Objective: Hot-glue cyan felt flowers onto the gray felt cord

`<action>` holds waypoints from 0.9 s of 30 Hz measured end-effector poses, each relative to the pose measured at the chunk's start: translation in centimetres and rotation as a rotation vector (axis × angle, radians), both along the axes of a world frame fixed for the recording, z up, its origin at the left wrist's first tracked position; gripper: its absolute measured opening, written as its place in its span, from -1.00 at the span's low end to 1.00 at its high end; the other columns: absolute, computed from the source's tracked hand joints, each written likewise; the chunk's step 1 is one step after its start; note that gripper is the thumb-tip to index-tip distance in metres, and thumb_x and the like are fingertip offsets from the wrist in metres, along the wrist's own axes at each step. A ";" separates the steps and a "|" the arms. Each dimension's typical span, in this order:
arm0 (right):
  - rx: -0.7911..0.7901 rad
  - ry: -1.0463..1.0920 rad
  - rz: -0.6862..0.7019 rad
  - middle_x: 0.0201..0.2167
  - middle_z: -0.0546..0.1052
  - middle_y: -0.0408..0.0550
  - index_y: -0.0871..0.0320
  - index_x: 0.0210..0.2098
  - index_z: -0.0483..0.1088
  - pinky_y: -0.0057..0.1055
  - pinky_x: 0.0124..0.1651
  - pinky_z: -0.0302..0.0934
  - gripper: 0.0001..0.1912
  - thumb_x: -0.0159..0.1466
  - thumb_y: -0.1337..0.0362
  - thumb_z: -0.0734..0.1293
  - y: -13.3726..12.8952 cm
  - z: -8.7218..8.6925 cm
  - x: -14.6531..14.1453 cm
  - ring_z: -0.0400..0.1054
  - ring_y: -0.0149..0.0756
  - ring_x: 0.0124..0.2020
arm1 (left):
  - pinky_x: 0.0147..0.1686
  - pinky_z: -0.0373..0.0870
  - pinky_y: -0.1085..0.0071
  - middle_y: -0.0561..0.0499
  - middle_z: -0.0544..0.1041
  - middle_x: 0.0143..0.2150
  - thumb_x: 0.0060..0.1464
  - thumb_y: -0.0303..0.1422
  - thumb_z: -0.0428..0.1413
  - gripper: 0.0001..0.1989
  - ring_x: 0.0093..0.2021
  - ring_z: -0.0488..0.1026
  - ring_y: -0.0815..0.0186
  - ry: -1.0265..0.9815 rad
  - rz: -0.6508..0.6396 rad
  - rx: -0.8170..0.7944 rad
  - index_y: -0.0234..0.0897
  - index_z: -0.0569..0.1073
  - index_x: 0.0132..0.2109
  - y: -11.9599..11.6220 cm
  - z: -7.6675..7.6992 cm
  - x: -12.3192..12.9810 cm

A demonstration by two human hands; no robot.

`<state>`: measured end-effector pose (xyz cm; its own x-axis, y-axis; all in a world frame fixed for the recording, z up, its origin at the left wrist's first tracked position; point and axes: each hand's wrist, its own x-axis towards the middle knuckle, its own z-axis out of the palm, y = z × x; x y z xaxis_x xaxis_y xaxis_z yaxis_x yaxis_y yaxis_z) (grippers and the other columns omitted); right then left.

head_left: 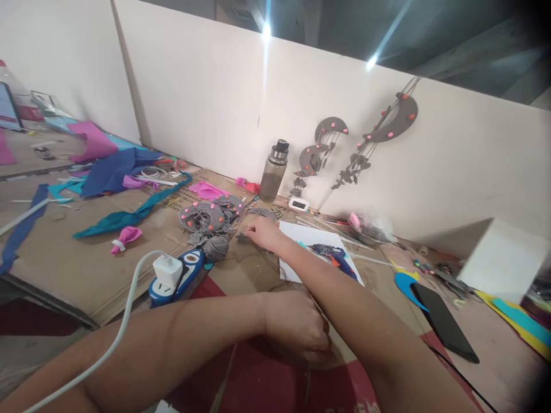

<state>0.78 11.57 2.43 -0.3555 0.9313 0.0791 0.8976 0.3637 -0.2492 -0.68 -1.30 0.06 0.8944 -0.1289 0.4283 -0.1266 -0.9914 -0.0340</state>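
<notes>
Holding the right hand [264, 231], fingers bent as if for a pinch, beside a small dark grey piece [244, 237] just left of the frame's middle; leaving contact hidden, so making an open or closed grip impossible to tell. Probably calling for a light touch there: coming in from above with thumb and forefinger, avoiding any sideways sweep through the scraps nearby. Curling the left hand [297, 324] low in the centre of the frame, fingers tucked under; hiding the palm, so making a hold on anything impossible to tell. Showing a thin grey strand [307, 385] just below, likely needing slack rather than a tug.

Passing the right forearm close beside the left hand and near a glue gun [327, 250] on the white sheet [289, 271], right of centre; seemingly demanding care with the wrist, in case of a hot nozzle.

Lying left of centre, near the right hand: a grey yarn ball [216, 248] and dotted grey rings [202, 217], best left undisturbed. Sitting farther left and lower, a blue power strip [189, 269] with a white cable [129, 304] running across the left arm; warranting gentle elbow movement. Standing above centre, a bottle [272, 175]; hanging at upper right, grey crescents [404, 115].
</notes>
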 end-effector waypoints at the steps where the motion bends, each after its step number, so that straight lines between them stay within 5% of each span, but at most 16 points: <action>1: 0.038 0.015 -0.009 -0.32 0.52 -0.04 0.07 -0.46 0.52 -0.27 -0.14 0.09 -0.88 0.10 0.21 0.34 0.2 -0.2 0.0 0.32 -0.16 -0.20 | -0.45 0.21 0.30 0.06 0.52 -0.55 0.10 -0.23 -0.01 -0.66 -0.50 0.42 0.32 -0.004 -0.009 0.000 -0.20 0.49 -0.55 0.0 0.0 0.0; 6: 0.233 0.284 0.008 -0.37 0.48 -0.07 0.14 -0.38 0.47 -0.39 -0.22 0.13 -0.86 0.16 0.27 0.28 0.0 0.6 3.1 0.30 -0.32 -0.31 | -0.53 0.18 0.34 0.02 0.54 -0.52 0.12 -0.24 -0.03 -0.63 -0.53 0.40 0.37 -0.016 0.045 -0.031 -0.23 0.48 -0.56 0.0 0.5 -0.1; 11: 0.290 0.404 -0.005 -0.45 0.45 -0.14 0.17 -0.41 0.43 -0.44 -0.26 0.12 -0.88 0.17 0.35 0.25 -3.2 1.2 7.6 0.27 -0.40 -0.38 | -0.60 0.12 0.35 0.01 0.53 -0.55 0.10 -0.25 0.02 -0.65 -0.58 0.37 0.39 -0.053 0.028 -0.021 -0.25 0.45 -0.60 -0.3 0.7 -0.2; 19: 0.158 0.243 0.037 -0.41 0.40 -0.11 0.16 -0.39 0.42 -0.45 -0.25 0.10 -0.88 0.22 0.28 0.26 -10.2 -0.3 10.6 0.25 -0.40 -0.36 | -0.63 0.14 0.36 0.02 0.50 -0.59 0.10 -0.27 0.01 -0.63 -0.59 0.39 0.39 -0.060 -0.051 -0.016 -0.22 0.40 -0.63 -2.5 0.8 0.0; 23: 0.083 0.100 -0.019 -0.33 0.40 -0.03 0.17 -0.33 0.40 -0.39 -0.20 0.10 -0.78 0.20 0.13 0.29 -11.1 -1.2 10.0 0.25 -0.31 -0.27 | -0.60 0.16 0.36 0.00 0.50 -0.57 0.14 -0.24 -0.02 -0.61 -0.57 0.40 0.39 -0.062 -0.160 -0.007 -0.23 0.38 -0.61 -3.8 0.8 0.2; 27: 0.028 0.006 -0.084 -0.31 0.39 0.05 0.22 -0.40 0.36 -0.34 -0.15 0.10 -0.91 0.19 0.31 0.27 -10.2 -2.0 9.0 0.24 -0.25 -0.22 | -0.58 0.14 0.38 0.03 0.42 -0.62 0.15 -0.26 -0.04 -0.60 -0.59 0.33 0.42 -0.195 -0.168 0.001 -0.24 0.33 -0.62 -2.8 1.4 -0.1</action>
